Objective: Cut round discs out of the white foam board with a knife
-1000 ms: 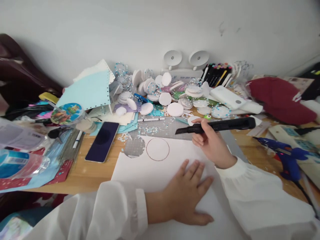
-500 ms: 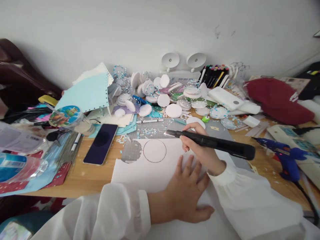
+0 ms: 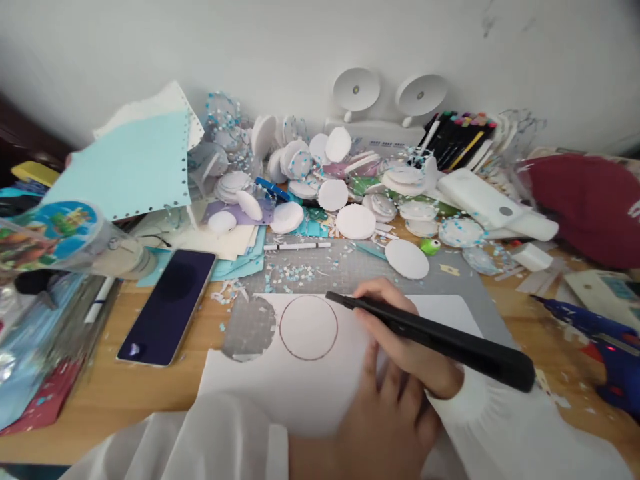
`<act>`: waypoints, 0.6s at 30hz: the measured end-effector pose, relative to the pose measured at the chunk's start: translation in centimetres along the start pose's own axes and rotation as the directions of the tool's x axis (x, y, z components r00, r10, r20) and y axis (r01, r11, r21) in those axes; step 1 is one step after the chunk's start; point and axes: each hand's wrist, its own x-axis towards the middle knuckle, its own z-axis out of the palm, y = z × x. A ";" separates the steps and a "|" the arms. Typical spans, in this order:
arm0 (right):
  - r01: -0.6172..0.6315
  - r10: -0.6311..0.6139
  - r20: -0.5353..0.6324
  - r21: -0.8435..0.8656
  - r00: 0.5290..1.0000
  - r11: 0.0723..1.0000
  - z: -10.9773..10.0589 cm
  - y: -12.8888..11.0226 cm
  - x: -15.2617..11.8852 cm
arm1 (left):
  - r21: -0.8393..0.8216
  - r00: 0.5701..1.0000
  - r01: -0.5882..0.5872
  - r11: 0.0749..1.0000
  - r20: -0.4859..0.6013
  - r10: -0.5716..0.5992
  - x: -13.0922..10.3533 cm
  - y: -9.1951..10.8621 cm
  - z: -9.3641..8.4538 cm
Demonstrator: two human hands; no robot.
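Note:
My right hand (image 3: 400,333) grips a black utility knife (image 3: 440,340), its fingers closed round the front part. The knife's tip is near the upper right edge of a drawn circle (image 3: 309,328) on a white sheet (image 3: 280,393); whether it touches cannot be told. My left hand (image 3: 387,420) lies flat on the sheet with spread fingers, just below my right hand and partly hidden by it. A rounded piece is cut out of the sheet's upper left, where the grey cutting mat (image 3: 250,327) shows.
White discs (image 3: 355,221) are piled at the back, and one (image 3: 407,259) lies on the mat. A phone (image 3: 167,307) and plastic cup (image 3: 75,233) are left. A blue glue gun (image 3: 595,320) and red cap (image 3: 585,200) are right.
The view has shifted closer and lower over the desk. My right hand has brought the knife tip to the circle's upper right edge. My left hand stays flat.

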 end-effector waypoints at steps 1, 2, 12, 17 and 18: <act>0.002 -0.002 0.010 -0.016 1.000 1.000 0.0 0.0 0.1 | -0.002 1.000 0.006 1.000 -0.020 -0.006 0.1 0.0 0.3; 0.005 -0.005 0.022 -0.032 1.000 0.999 0.0 0.0 0.1 | -0.005 0.999 0.012 1.000 -0.040 -0.012 0.2 -0.1 0.7; 0.014 -0.007 0.060 -0.112 0.998 0.994 0.1 -0.2 0.1 | 0.002 0.978 0.049 0.999 -0.205 -0.047 0.3 0.2 2.3; 0.064 -0.049 0.091 -0.172 0.995 0.983 0.2 -0.4 0.0 | 0.010 0.997 0.034 0.999 -0.074 -0.033 0.0 0.4 2.2; 0.087 -0.070 0.095 -0.187 0.993 0.979 0.2 -0.5 0.0 | 0.005 0.999 0.023 1.000 -0.047 -0.023 0.0 0.4 1.9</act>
